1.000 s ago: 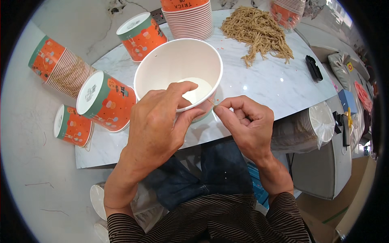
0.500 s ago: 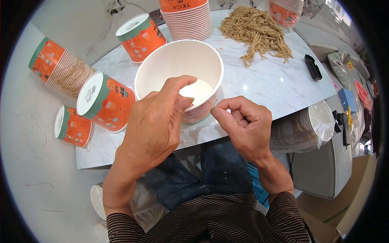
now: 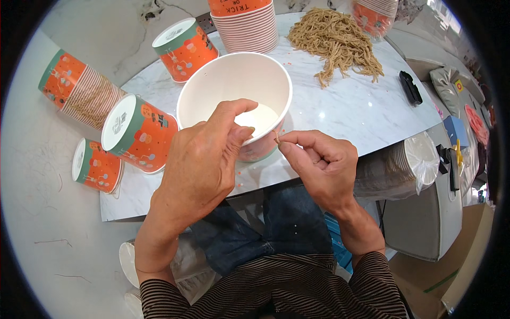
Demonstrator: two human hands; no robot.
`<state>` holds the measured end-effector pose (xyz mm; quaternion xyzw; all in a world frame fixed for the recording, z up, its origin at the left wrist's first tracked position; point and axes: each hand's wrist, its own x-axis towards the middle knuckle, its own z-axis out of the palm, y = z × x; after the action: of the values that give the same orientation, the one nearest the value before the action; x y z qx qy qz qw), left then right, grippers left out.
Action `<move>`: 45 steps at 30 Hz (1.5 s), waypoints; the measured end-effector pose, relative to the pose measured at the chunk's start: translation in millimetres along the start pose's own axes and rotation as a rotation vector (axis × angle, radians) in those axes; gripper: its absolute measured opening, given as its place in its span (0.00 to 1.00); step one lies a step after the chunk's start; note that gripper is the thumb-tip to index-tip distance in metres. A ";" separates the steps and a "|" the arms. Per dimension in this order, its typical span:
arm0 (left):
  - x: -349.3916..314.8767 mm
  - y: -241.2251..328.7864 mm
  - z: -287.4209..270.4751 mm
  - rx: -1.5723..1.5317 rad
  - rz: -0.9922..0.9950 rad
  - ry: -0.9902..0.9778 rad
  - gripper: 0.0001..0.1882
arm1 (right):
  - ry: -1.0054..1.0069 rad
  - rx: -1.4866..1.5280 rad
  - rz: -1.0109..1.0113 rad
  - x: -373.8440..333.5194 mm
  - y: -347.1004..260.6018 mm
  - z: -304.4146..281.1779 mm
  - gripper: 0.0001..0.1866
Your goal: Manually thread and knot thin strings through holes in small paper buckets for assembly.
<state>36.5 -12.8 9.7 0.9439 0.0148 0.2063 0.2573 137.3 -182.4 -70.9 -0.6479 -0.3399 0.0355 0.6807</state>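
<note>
A white-lined paper bucket (image 3: 212, 80) stands upright at the table's near edge, its mouth tilted toward me. My left hand (image 3: 199, 154) grips its near left side, the thumb over the rim and the index finger curved above the opening; the other fingers are hidden. Just right of the rim, my right hand (image 3: 324, 162) pinches a short, thin tan cord end (image 3: 276, 136) between thumb and forefinger, the remaining fingers curled. Whether the cord passes through the bucket wall cannot be made out.
Upside-down orange and green buckets (image 3: 143, 133) stand left, beside a leaning bucket stack (image 3: 90, 95). Behind is a tall stack (image 3: 247, 32). A heap of tan cords (image 3: 340, 42) and a black object (image 3: 410, 87) lie right. Bagged buckets (image 3: 398, 165) sit below the table's right edge.
A short cord end now shows at my right fingertips, and the right hand has shifted very slightly. My left hand and the bucket have barely moved.
</note>
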 end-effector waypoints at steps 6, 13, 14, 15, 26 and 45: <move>-0.7 -0.5 2.0 0.000 0.015 0.022 0.12 | -0.040 0.015 0.072 1.2 1.8 1.6 0.09; 0.1 -0.6 2.0 -0.005 -0.013 -0.008 0.12 | -0.050 -0.032 0.019 1.4 0.9 2.8 0.09; 0.0 -3.1 3.3 -0.021 0.020 0.019 0.12 | -0.052 -0.038 0.026 1.3 0.3 2.5 0.09; 0.0 -4.4 4.0 -0.036 0.053 0.046 0.13 | -0.052 -0.038 0.026 1.2 0.7 2.1 0.09; 0.3 4.6 2.5 0.008 -0.010 -0.007 0.12 | 0.004 -0.060 0.030 3.3 -0.6 1.8 0.05; 31.7 -5.2 -13.2 0.016 0.140 -0.279 0.15 | 0.043 -0.069 0.101 10.9 -4.5 5.8 0.06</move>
<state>60.7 2.3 29.6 0.9642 -0.0852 0.0904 0.2343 141.0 -172.8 -62.7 -0.6878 -0.2932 0.0440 0.6626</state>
